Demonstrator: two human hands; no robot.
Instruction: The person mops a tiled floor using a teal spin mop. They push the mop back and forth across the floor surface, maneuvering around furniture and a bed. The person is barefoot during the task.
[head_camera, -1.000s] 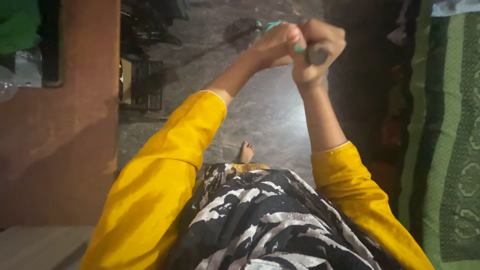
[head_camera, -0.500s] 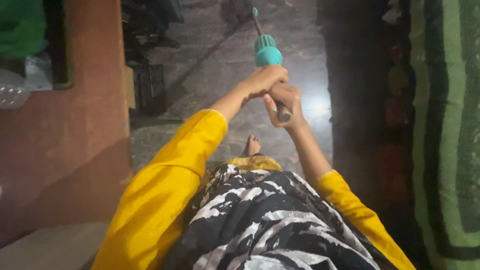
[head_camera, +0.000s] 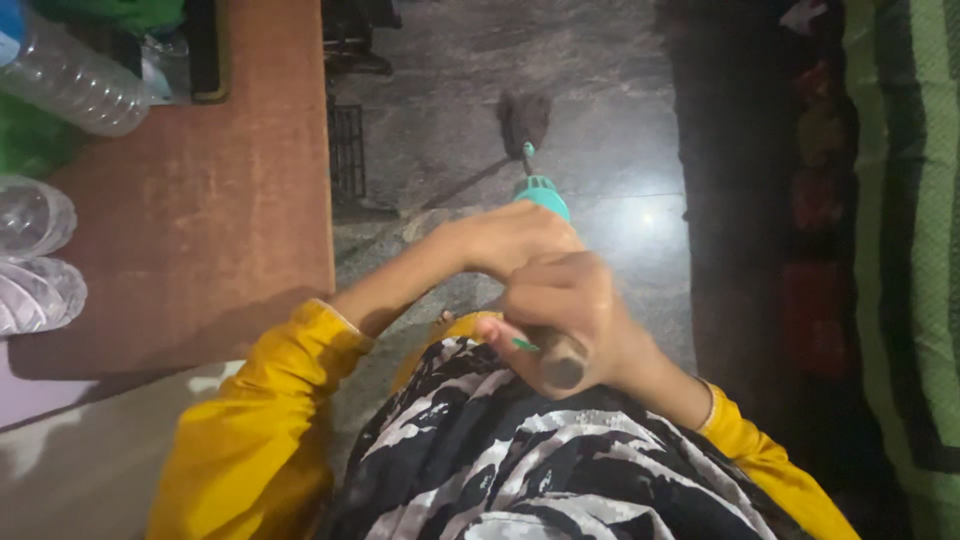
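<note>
While you look straight down, the grey stone floor (head_camera: 600, 130) fills the upper middle of the frame, the reddish-brown worktop (head_camera: 230, 200) takes the upper left, and a green striped cloth (head_camera: 900, 200) runs down the right edge. Clear plastic bottles (head_camera: 60, 80) lie on the worktop at the far left. At the centre your left hand (head_camera: 510, 240) has its grip wrapped tight round the broom (head_camera: 540, 195) just below its teal collar, and your right hand (head_camera: 570, 320) is clenched on the dark end of the handle, nearest you. The broom slants away from you, its dark bristle head (head_camera: 522, 118) down on the floor in the upper middle
</note>
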